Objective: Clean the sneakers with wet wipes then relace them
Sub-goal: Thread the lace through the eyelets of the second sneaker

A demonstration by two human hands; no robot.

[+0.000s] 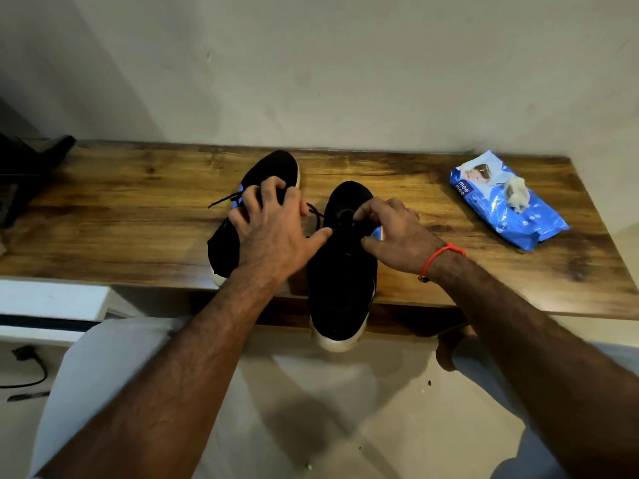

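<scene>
Two black sneakers with white soles lie on the wooden table at the centre of the frame, toes toward the wall. The left sneaker sits fully on the table, angled toward the upper right; the right sneaker lies just beside it, with its heel overhanging the near table edge. The left hand rests on top of the left sneaker, its fingers curled down over the lace area and its thumb extended toward the right sneaker. A black lace trails out to the left from under this hand. The right hand is over the forepart of the right sneaker, its fingers curled and pinching at the lace area; what exactly is pinched cannot be told against the black upper. An orange thread band circles the right wrist. A blue wet wipes pack lies at the right of the table, well apart from the sneakers, with a wipe protruding from its opening.
</scene>
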